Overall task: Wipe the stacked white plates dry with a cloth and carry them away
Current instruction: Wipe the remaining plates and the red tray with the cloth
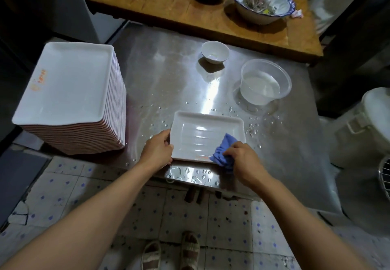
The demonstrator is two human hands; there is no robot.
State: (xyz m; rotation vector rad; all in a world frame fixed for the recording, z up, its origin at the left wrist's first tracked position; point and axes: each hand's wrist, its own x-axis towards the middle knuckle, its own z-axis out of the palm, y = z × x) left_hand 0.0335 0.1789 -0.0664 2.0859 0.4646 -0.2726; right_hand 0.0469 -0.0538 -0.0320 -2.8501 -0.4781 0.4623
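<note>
Plate [200,136], white and rectangular, lies at the near edge of the steel table [168,69], apart from the tall plate stack [69,98] at far left. Left hand [157,150] grips its left rim, thumb over the lip. Right hand [245,162] clutches a bunched blue cloth [223,151] pressed on the plate's near right corner. Wiping step is under way; wet streaks show across the middle. Next move probably calls for sweeping the cloth leftward, rim held steady. Droplets dot the table around it.

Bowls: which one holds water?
The clear plastic bowl, right on the steel table. The small white bowl looks nearly empty; the blue-rimmed bowl holds scraps.
</note>
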